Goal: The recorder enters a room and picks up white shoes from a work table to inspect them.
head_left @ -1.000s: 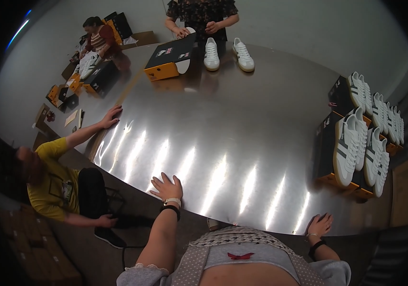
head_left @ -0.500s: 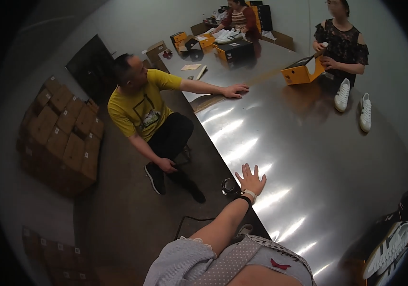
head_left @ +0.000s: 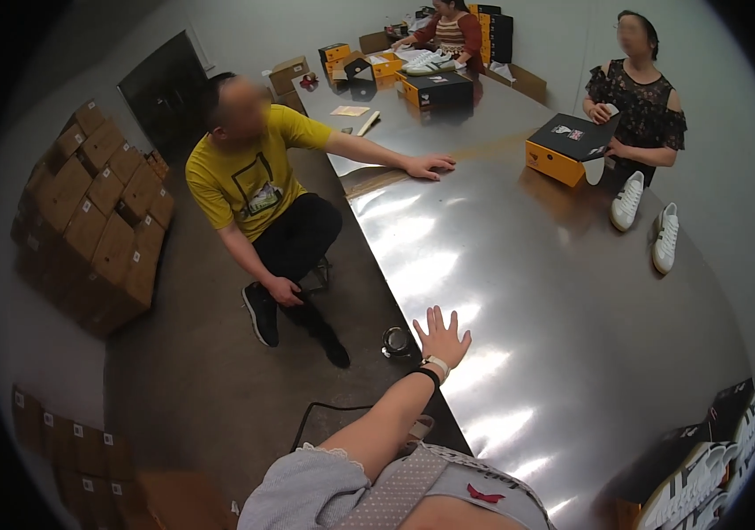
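Note:
My left hand (head_left: 445, 340) lies on the shiny metal table (head_left: 554, 309) near its left edge, palm down with fingers spread. It holds nothing. A pale band and a black band circle its wrist. Close beside it, past the table edge, is a small round dark glassy object (head_left: 396, 343) I cannot identify. My right hand is out of view; only bare skin shows at the bottom edge. White sneakers (head_left: 691, 486) stand stacked with dark shoe boxes at the lower right, away from my left hand.
A seated person in yellow (head_left: 258, 177) rests a hand on the table. Across it, a standing person (head_left: 638, 106) handles a black-and-orange shoe box (head_left: 563, 146) near two white sneakers (head_left: 627, 201). Another person (head_left: 450, 35) works among boxes at the far end. Cartons (head_left: 99, 212) are piled left.
The shoe box lid has come down over the orange box at the far right. My view has shifted slightly; my left hand stays spread on the table.

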The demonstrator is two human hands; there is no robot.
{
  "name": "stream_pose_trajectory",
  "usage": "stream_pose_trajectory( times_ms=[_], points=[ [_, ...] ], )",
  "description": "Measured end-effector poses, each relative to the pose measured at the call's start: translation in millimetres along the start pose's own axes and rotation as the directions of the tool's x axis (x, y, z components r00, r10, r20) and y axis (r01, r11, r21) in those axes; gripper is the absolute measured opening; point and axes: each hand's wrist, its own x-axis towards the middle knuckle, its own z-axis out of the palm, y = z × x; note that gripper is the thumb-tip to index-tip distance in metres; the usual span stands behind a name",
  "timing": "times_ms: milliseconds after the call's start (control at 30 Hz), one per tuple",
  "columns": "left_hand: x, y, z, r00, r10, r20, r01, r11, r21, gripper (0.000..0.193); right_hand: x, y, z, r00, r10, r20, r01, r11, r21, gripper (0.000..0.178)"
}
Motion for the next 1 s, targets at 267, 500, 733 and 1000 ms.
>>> stream_pose_trajectory(
  times_ms=[267,500,733,1000],
  points=[
    [-1.2,1.4,-12.4,0.998,-0.016,0.056,0.016,1.000,-0.011,0.063,-60.1,58.0,-2.8,0.979,0.182,-0.097,-0.190,0.979,-0.079,0.054],
    [-2.0,5.5,-6.0,1.000,0.001,0.030,0.000,0.999,-0.034,0.064,-67.4,42.4,-50.4,0.910,0.379,0.169,-0.299,0.881,-0.366,0.054],
    [-3.5,-7.7,-8.9,0.999,-0.038,0.033,0.039,0.998,-0.040,0.063,-62.1,-1.5,-116.4,0.859,0.406,0.311,-0.335,0.906,-0.258,0.052],
    [-4.0,6.3,-10.7,1.000,-0.001,0.020,0.002,0.999,-0.035,0.063,-66.4,9.7,-113.9,0.855,0.394,0.339,-0.351,0.919,-0.182,0.054]
  ],
)
